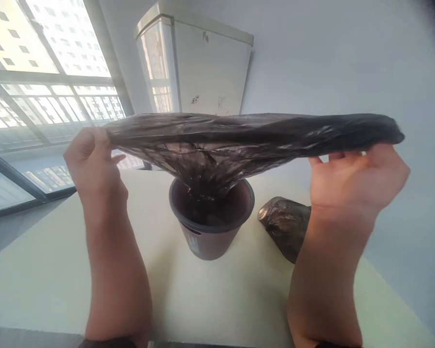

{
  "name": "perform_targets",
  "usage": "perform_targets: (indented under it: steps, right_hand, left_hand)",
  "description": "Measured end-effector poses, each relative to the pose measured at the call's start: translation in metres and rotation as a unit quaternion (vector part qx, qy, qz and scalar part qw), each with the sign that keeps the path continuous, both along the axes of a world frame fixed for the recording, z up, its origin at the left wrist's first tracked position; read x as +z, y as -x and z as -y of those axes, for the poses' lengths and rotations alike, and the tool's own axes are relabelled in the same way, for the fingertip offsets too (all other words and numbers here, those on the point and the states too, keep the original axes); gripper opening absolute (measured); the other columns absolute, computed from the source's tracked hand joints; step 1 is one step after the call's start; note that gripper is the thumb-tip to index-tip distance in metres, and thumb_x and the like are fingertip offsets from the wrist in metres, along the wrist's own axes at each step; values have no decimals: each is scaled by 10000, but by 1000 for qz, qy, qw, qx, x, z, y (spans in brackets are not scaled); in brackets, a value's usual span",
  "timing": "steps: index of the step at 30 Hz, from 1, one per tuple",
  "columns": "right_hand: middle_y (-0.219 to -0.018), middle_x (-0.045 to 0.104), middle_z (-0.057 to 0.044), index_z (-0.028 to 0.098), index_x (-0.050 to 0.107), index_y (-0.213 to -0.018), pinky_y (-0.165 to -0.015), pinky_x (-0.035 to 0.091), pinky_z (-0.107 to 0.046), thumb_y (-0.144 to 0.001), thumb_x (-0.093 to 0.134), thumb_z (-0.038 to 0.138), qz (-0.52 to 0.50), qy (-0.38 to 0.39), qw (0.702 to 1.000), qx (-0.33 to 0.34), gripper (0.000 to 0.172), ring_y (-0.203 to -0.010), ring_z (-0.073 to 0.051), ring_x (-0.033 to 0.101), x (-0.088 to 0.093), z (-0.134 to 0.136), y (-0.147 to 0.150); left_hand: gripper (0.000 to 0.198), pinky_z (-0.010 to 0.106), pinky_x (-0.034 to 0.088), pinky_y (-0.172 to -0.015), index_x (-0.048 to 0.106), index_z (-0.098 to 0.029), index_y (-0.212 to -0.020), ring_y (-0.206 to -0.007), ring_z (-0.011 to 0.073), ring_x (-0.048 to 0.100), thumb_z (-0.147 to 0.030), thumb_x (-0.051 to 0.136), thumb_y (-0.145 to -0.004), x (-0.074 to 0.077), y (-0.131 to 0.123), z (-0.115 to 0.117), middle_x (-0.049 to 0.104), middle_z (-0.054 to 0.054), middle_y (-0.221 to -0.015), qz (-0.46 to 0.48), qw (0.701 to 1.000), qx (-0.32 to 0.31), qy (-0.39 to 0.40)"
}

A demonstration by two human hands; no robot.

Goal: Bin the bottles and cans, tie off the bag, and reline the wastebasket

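Note:
A thin black trash bag (217, 130) is stretched wide between my hands, above a round trash can (210, 241) with a dark rim. Its lower part narrows and hangs down into the can. My left hand (94, 154) grips the bag's left end, with one finger sticking out. On the other side my right hand (355, 174) holds the right end, palm toward me; its fingertips are partly hidden by the plastic. To the right of the can, a filled black bag (286, 224) lies on the table, partly covered by my right forearm.
The pale table (203, 299) carries the can and the filled bag. Behind it stands a white refrigerator (213, 67) against a grey wall (329, 58). Large windows (50, 96) with a railing outside are at the left.

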State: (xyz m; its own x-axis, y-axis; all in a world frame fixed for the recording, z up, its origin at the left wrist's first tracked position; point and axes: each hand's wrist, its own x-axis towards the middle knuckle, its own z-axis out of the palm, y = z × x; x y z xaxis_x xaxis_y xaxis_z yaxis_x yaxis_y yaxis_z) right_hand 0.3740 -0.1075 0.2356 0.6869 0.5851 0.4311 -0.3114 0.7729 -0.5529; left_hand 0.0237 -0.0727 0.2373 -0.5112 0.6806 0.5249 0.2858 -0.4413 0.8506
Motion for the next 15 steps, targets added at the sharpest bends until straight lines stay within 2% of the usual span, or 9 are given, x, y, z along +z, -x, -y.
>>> perform_targets:
  steps: [2, 4, 5, 7, 9, 11, 12, 14, 15]
  right_hand:
    - [-983, 592, -17, 219, 606, -787, -928, 570, -397, -788, 525, 116, 18, -17, 999, 46, 131, -960, -159, 643, 2, 0, -6]
    - [-913, 585, -3, 198, 593, -751, -912, 575, -340, -778, 547, 83, 11, -35, 995, 94, 127, -919, -143, 654, 4, -1, -6]
    - [-857, 570, 9, 185, 582, -731, -881, 575, -297, -778, 553, 55, -4, -41, 992, 116, 141, -862, -120, 647, 5, -1, -4]
    - [-738, 499, 40, 170, 538, -681, -781, 555, -214, -804, 551, 1, -33, -42, 988, 146, 209, -729, -71, 600, 7, 0, 4]
    - [-679, 426, 54, 174, 508, -660, -694, 529, -190, -920, 557, 47, -33, -32, 989, 143, 293, -649, -55, 552, 8, 1, 12]
    - [-651, 390, 49, 198, 484, -646, -579, 496, -226, -1048, 545, 262, -2, -11, 996, 91, 412, -587, -81, 521, 8, 2, 18]
    - [-638, 376, 46, 213, 467, -636, -524, 464, -248, -1068, 535, 384, 24, 1, 998, 59, 469, -554, -96, 501, 8, 1, 18]
    - [-602, 317, 49, 240, 388, -602, -456, 379, -275, -1036, 566, 523, 93, 3, 996, 6, 547, -489, -108, 433, 6, -2, 10]
    - [-595, 300, 48, 245, 347, -595, -453, 354, -279, -1009, 583, 576, 136, -4, 991, -17, 580, -481, -107, 416, 6, -3, 2]
  left_hand:
    - [198, 340, 561, -811, 509, -216, -818, -1087, 201, 645, -373, 626, -848, 1, 2, -1, 716, -27, -1040, 57, 993, -106, -11]
    - [166, 393, 567, -877, 585, -223, -839, -1148, 239, 647, -352, 678, -789, 3, 3, -2, 742, -11, -1104, 91, 974, -204, -47]
    - [151, 413, 563, -899, 622, -225, -843, -1159, 257, 646, -334, 688, -763, 4, 3, -3, 750, 4, -1109, 92, 967, -231, -62]
    - [134, 424, 559, -906, 630, -225, -792, -1137, 273, 648, -294, 706, -706, 5, 5, -4, 754, 24, -1029, 87, 966, -236, -59]
    - [182, 406, 562, -884, 575, -226, -723, -1060, 259, 652, -297, 735, -673, 6, 10, -3, 714, 24, -876, 108, 973, -200, -38]
    - [289, 391, 568, -835, 550, -222, -706, -948, 235, 647, -430, 749, -733, 5, 18, -1, 642, 21, -748, 141, 973, -177, -43]
    - [356, 390, 569, -786, 573, -219, -721, -871, 226, 639, -538, 717, -785, 4, 22, -1, 617, 24, -706, 150, 970, -183, -49]
    - [552, 379, 538, -630, 653, -204, -771, -674, 208, 591, -747, 582, -839, -1, 31, -3, 576, 35, -612, 141, 965, -213, -56]
    - [655, 369, 497, -551, 687, -192, -777, -577, 199, 551, -830, 542, -808, -5, 36, -6, 541, 38, -552, 121, 964, -233, -50]
